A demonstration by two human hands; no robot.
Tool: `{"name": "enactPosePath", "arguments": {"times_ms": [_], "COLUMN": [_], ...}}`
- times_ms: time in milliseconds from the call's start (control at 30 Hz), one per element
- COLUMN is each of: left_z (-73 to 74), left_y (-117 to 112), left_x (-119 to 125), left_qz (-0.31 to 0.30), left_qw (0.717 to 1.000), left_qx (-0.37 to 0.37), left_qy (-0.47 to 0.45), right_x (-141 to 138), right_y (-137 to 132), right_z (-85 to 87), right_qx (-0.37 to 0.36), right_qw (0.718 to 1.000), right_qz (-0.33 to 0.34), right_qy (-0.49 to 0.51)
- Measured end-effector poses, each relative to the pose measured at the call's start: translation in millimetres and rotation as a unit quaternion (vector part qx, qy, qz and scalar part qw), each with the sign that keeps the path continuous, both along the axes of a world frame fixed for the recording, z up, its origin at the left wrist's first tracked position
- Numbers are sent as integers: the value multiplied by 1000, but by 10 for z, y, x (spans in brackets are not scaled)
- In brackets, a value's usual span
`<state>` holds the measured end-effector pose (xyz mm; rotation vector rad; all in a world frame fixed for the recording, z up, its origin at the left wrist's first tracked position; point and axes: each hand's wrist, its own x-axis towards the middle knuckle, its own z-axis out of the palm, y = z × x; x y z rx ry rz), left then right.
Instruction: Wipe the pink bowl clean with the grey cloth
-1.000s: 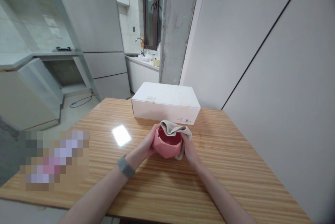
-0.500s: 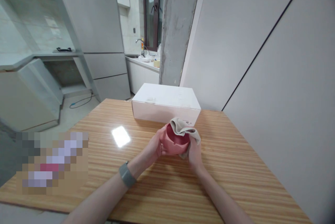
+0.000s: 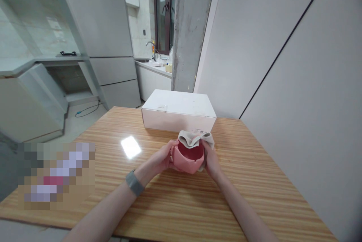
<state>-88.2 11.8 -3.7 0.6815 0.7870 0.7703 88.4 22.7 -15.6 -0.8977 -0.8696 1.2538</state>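
A pink bowl (image 3: 186, 163) with a faceted side and a small notch in its rim is held just above the wooden table, its opening facing me. My left hand (image 3: 166, 155) grips it by the left side, fingers closed round the wall. In my right hand (image 3: 211, 159) is a light grey cloth (image 3: 190, 139), which drapes over the bowl's far rim and down its right side. The right fingers are partly hidden by cloth and bowl; the thumb lies at the right rim.
A white cardboard box (image 3: 178, 112) stands on the wooden table (image 3: 254, 181) just beyond the bowl. A pixelated patch (image 3: 56, 176) covers the table's left part. A fridge (image 3: 110, 34) and sink counter lie behind; a white wall rises at right.
The bowl has turned slightly and come a little lower and nearer. The cloth has shifted left along the far rim, and both hands moved slightly with them.
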Motion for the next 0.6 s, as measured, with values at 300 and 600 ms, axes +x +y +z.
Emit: {"name": "enactPosePath", "arguments": {"times_ms": [300,600], "left_z": [-3,147], "left_y": [-78,-88], "left_x": [177,45], "left_qz": [133,-15], "left_qw": [986,999], "left_qx": [66,11], "left_qy": [-78,-39], "right_x": [-311,73], "right_y": [-249,-23], "right_z": [-120,51], "right_qx": [162,44], "right_qw": [968,996], "right_qz": [-144,-75], "right_qy": [-127,-35]}}
